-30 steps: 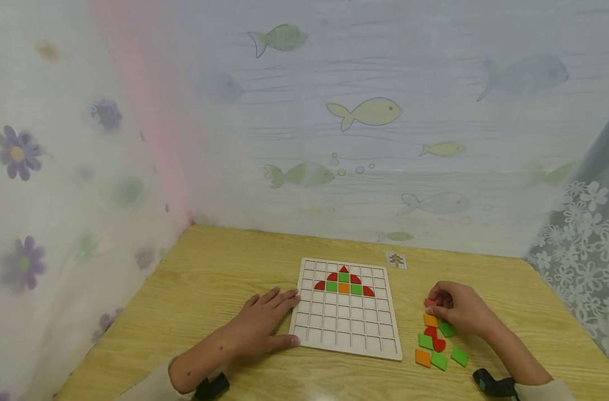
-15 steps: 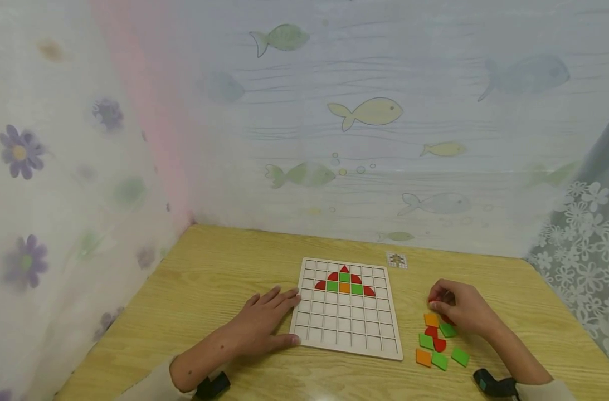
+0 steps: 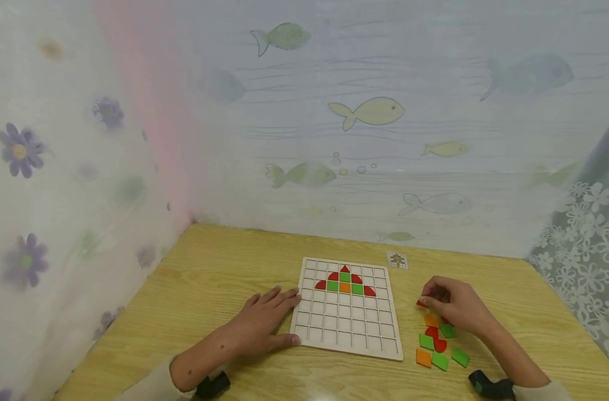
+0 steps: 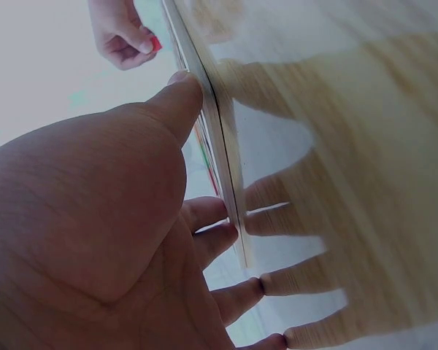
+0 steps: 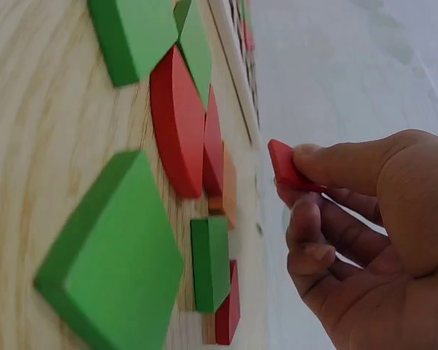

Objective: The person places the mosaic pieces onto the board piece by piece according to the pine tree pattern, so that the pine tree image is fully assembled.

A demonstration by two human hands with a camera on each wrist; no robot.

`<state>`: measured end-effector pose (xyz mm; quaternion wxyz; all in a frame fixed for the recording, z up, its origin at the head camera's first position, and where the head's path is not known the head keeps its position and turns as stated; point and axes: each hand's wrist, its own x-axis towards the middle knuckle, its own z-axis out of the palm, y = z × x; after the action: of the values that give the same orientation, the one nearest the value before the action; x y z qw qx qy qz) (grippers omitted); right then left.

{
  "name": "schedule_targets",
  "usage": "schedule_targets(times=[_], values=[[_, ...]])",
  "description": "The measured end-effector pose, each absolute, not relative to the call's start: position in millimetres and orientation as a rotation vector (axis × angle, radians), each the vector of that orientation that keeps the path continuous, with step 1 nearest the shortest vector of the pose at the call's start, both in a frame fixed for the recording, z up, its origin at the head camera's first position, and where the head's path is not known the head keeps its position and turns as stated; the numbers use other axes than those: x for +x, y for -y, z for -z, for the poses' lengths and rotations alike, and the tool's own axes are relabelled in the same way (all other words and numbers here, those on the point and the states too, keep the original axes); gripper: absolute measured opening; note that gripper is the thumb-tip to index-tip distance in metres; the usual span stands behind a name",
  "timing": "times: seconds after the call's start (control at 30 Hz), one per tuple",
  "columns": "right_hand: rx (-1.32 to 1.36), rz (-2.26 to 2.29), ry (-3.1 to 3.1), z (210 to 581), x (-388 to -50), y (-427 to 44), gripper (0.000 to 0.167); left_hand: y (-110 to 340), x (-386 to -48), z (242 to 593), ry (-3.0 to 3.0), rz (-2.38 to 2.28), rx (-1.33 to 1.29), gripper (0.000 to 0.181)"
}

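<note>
Between thumb and fingers my right hand (image 3: 458, 303) pinches a small red tile (image 5: 288, 166), raised a little above the table in the right wrist view. Its exact shape is partly covered by the fingers. My left hand (image 3: 264, 320) lies flat with spread fingers, its thumb and fingertips touching the left edge of a wooden grid board (image 3: 341, 326). Set in the upper cells of that board are several red, green and orange tiles, stepped like a pyramid with a red triangle (image 3: 345, 269) on top. A green tile (image 5: 120, 255) lies below the right hand.
Loose tiles lie right of the board, among them an orange square (image 3: 423, 357), a green square (image 3: 439, 361) and a red rounded piece (image 3: 439, 345). A small pattern card (image 3: 397, 260) lies behind the board. Fish-patterned curtain (image 3: 304, 111) borders the table's back.
My right hand has lifted the red tile from the pile's far end and moved slightly left with it. The left hand stays at the board's edge.
</note>
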<state>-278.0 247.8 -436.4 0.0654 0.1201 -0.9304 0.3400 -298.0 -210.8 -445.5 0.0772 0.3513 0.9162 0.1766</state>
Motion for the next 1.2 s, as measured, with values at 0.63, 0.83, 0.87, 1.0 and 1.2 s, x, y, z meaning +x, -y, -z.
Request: schedule_targets(times=[0.63, 0.83, 0.87, 1.0, 1.2], values=[[0.440, -1.108, 2.851, 430.9, -285.3, -202.9, 0.008, 212.2, -299.7, 449.6, -2.757, -0.522, 1.070, 0.085], [0.451, -1.065, 2.833, 431.8, -290.2, -188.7, 0.006, 211.5, -298.6, 447.9, -2.744, -0.531, 1.055, 0.085], [0.455, -1.074, 2.831, 431.8, -291.3, -186.5, 0.007, 211.4, -298.8, 448.1, -2.743, -0.530, 1.053, 0.085], [0.495, -1.117, 2.822, 432.2, -295.5, -178.3, 0.007, 211.0, -298.9, 449.0, -2.748, -0.524, 1.050, 0.085], [0.552, -1.143, 2.813, 434.8, -300.7, -170.4, 0.005, 210.5, -299.3, 449.3, -2.744, -0.533, 1.046, 0.085]])
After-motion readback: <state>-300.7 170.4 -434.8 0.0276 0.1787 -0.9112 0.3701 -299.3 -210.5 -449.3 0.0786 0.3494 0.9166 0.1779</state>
